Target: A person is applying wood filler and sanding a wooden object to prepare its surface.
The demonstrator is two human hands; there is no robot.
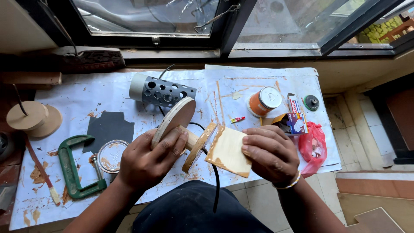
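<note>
Your left hand is closed around a spool-like wooden piece of two round discs on a short dowel, tilted so its face meets the tan square sheet with glue-browned edges pinched in your right hand; both hang above the paper-covered counter; a black cable trails beneath; left of the spool lie an open tin lid and green clamp; behind it, a perforated grey tube.
</note>
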